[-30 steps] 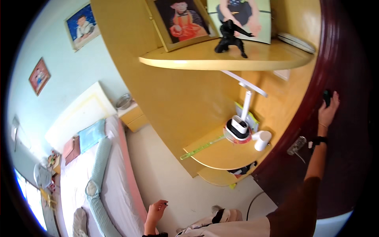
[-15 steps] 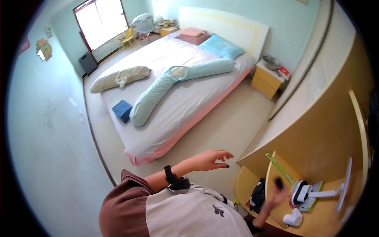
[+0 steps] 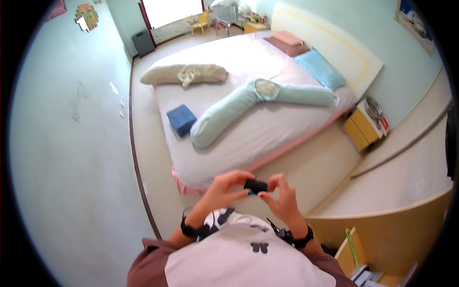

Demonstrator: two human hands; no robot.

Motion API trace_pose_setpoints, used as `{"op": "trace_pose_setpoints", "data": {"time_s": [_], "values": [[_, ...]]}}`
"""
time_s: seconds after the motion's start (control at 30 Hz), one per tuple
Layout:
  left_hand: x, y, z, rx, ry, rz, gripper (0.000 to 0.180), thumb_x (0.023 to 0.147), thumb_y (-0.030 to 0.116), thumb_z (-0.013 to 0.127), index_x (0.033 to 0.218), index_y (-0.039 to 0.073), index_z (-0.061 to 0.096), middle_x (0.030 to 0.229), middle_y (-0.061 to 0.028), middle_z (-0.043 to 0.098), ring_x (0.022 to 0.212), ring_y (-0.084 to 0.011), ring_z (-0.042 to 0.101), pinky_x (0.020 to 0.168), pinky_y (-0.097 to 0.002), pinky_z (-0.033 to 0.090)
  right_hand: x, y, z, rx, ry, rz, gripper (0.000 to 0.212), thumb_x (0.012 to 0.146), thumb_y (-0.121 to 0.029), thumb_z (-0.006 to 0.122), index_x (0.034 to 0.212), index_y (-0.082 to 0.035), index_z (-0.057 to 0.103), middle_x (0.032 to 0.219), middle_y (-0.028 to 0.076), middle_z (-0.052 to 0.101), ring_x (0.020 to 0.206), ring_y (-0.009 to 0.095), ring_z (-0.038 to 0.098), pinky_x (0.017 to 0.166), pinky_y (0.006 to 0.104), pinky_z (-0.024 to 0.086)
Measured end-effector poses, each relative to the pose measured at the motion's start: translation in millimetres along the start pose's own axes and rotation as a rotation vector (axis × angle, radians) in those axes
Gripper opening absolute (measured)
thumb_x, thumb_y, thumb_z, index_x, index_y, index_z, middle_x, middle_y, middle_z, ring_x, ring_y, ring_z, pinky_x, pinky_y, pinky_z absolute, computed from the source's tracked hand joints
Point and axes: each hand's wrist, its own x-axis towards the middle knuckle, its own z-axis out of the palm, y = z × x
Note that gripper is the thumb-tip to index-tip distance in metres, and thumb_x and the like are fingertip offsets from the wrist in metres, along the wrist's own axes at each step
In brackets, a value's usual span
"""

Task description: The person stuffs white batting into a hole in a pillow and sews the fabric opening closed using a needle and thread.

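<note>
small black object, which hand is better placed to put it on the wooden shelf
Probably the right hand: it and the left hand hold the black object, but the right is nearer the wooden shelf at lower right.

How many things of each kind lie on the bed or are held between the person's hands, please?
Pillows: 3 (pink, brown, blue)
Long cushions: 2 (beige, pale blue)
Dark blue bundle: 1
Black object, held by left hand and right hand: 1
Total: 7
</note>
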Motion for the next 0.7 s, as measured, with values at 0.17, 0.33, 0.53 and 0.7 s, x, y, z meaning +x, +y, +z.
{"op": "trace_pose_setpoints", "data": {"time_s": [0.17,0.33,0.53,0.7], "values": [[4,-13,-50,-0.099,0.148,-0.059,0.037,0.084,-0.002,0.066,0.12,-0.006,0.055,0.116,-0.0104,0.061,0.109,-0.0163,0.059,0.099,-0.0319,0.046,70,11,38,-0.16,-0.131,-0.303,0.025,0.089,-0.016,0.065,0.075,-0.002,0.049,0.065,0.014,0.047,0.056,0.033,0.05,0.05,0.0407,0.039],[13,-15,-70,-0.206,0.396,-0.144,0.037,0.085,0.0,0.068,0.12,-0.007,0.055,0.112,-0.0102,0.063,0.107,-0.0165,0.06,0.097,-0.0305,0.047,124,19,67,-0.154,-0.24,-0.348,0.022,0.089,-0.01,0.062,0.074,-0.003,0.048,0.065,0.013,0.047,0.055,0.033,0.05,0.049,0.0411,0.039],[45,-12,-110,-0.195,0.562,-0.172,0.032,0.084,0.0,0.07,0.113,-0.007,0.059,0.103,-0.0107,0.067,0.094,-0.0132,0.064,0.086,-0.0264,0.052,213,38,89,-0.202,-0.553,-0.586,0.021,0.085,-0.009,0.064,0.074,-0.005,0.047,0.064,0.01,0.047,0.054,0.029,0.051,0.049,0.0395,0.04],[79,-4,-133,-0.046,0.707,-0.22,0.031,0.083,0.002,0.072,0.11,-0.006,0.061,0.099,-0.0094,0.068,0.088,-0.0112,0.064,0.081,-0.0251,0.053,270,54,103,0.057,-0.581,-0.477,0.013,0.084,-0.005,0.066,0.082,-0.002,0.054,0.074,0.013,0.054,0.062,0.032,0.055,0.053,0.0388,0.044]]}}
